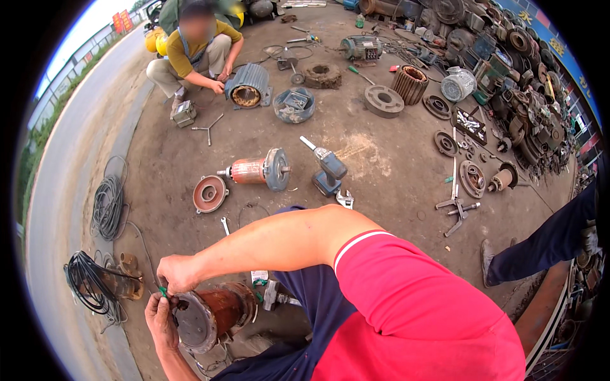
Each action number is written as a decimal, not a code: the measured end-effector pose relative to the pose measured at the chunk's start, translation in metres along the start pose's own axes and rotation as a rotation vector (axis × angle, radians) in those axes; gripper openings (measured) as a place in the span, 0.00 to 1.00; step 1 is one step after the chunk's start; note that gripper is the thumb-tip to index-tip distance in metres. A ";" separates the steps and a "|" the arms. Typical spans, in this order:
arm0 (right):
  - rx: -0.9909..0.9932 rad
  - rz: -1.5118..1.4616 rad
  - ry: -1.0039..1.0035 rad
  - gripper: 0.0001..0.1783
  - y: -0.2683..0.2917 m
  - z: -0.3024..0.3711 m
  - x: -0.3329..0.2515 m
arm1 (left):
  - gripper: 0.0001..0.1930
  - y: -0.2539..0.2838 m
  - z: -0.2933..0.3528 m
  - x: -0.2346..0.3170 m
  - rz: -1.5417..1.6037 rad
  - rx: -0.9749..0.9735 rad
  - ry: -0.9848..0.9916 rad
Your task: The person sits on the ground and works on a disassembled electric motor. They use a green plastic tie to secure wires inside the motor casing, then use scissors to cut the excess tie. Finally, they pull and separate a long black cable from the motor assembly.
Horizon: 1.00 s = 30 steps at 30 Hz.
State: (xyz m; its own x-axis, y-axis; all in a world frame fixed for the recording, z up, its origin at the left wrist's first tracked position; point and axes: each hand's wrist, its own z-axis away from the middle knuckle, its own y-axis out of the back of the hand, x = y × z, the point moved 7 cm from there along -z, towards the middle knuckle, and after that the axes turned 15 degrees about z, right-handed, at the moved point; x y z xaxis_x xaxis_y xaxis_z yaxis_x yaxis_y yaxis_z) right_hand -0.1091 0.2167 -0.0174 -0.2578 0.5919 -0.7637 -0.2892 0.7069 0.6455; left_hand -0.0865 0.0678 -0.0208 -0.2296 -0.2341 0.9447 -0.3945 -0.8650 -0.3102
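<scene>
My right hand (pixel 176 272), its bare arm reaching across from a red sleeve, is closed in a pinch at a small green strip (pixel 163 291). Just below it, my left hand (pixel 160 319) is closed at the same strip, fingertips together. The strip looks wrapped on a cable end, though the fingers partly hide it. A grey cable (pixel 147 244) runs from there up toward a coil. Beside my hands a rusty red-brown motor (pixel 219 310) lies on its side, its round dark end plate facing left. A hammer (pixel 272 296) lies behind it near my leg.
Ahead lie a red rotor (pixel 248 170), a round cover (pixel 210 193), a cordless impact wrench (pixel 327 166) and a spanner (pixel 225 225). Cable coils (pixel 110 206) lie left. A co-worker (pixel 197 54) squats by a blue-grey motor housing (pixel 248 86). Scrap parts (pixel 521 95) are heaped right; another person's leg (pixel 540 251) stands there.
</scene>
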 end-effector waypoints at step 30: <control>0.094 0.159 -0.167 0.11 -0.033 -0.035 0.039 | 0.08 0.003 -0.011 -0.012 -0.302 0.284 -0.156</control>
State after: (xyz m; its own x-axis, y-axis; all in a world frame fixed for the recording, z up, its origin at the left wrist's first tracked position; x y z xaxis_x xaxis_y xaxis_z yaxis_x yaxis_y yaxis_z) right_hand -0.1416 0.2031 -0.0682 -0.1352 0.7489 -0.6488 -0.1677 0.6280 0.7599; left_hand -0.0941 0.0730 -0.0343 0.0038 0.0024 1.0000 -0.1583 -0.9874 0.0030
